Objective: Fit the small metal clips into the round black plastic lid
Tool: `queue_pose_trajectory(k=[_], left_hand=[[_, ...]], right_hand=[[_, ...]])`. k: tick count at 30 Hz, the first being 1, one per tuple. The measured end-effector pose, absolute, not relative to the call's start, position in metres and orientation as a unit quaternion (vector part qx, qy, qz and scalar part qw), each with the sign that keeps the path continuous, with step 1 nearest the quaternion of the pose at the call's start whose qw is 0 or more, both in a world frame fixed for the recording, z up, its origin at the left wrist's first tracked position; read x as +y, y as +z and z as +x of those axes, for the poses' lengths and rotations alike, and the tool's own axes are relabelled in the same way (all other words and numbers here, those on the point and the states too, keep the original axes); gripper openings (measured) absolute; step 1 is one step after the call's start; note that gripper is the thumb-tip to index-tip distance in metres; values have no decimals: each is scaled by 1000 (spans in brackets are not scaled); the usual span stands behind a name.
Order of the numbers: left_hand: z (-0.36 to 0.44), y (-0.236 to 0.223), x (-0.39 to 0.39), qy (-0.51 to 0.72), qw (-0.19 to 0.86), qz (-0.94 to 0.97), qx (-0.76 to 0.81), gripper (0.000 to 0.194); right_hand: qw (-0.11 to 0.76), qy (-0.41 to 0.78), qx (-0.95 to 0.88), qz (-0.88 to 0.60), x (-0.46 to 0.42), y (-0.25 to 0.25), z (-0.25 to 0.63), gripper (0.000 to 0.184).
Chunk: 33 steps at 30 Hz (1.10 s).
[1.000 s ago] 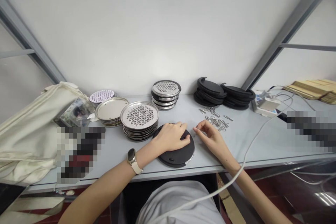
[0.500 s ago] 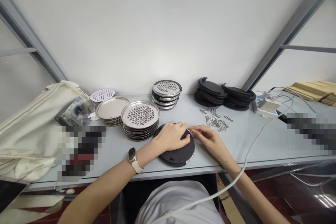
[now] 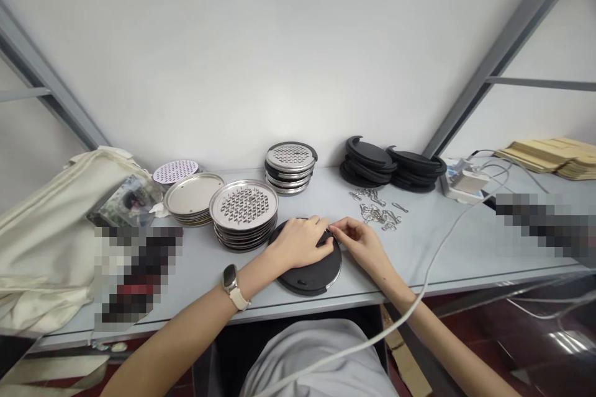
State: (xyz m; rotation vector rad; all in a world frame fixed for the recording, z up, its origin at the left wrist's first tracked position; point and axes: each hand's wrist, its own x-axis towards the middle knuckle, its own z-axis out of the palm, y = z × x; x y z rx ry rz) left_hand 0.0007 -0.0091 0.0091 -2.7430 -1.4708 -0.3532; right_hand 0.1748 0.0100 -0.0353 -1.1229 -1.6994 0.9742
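Note:
A round black disc [image 3: 311,273] with a thin metal rim showing lies flat near the front edge of the table. My left hand [image 3: 300,243] rests across its top, fingers curled over the far side and thumb stretched over the surface, holding it down. At the disc's upper right edge, my right hand [image 3: 356,240] pinches a small shiny metal clip [image 3: 328,230] between thumb and forefinger; the fingertips mostly hide it. Beyond my right hand is a loose pile of small metal clips [image 3: 380,216].
Left of the disc stands a stack of metal grater plates [image 3: 243,206], beside a stack of plain metal discs [image 3: 193,193]. Behind are assembled graters [image 3: 291,167] and black covers [image 3: 370,158]. A white cable [image 3: 440,254] hangs across my right forearm. A power strip [image 3: 465,183] sits right.
My right hand has moved slightly left, bringing its pinched fingertips onto the disc's edge near my left fingers. My left hand stays on the disc. The whole view has shifted a little.

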Motion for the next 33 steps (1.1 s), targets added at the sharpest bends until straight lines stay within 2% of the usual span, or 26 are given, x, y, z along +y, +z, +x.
queue_pose_trajectory(k=[21, 33], left_hand=[[-2, 9, -9, -123, -19, -876, -465, 21], [1, 16, -9, -109, -49, -861, -494, 17]], right_hand=[[403, 421, -687, -435, 5, -33, 178, 26], [398, 381, -704, -448, 2, -25, 173, 24]])
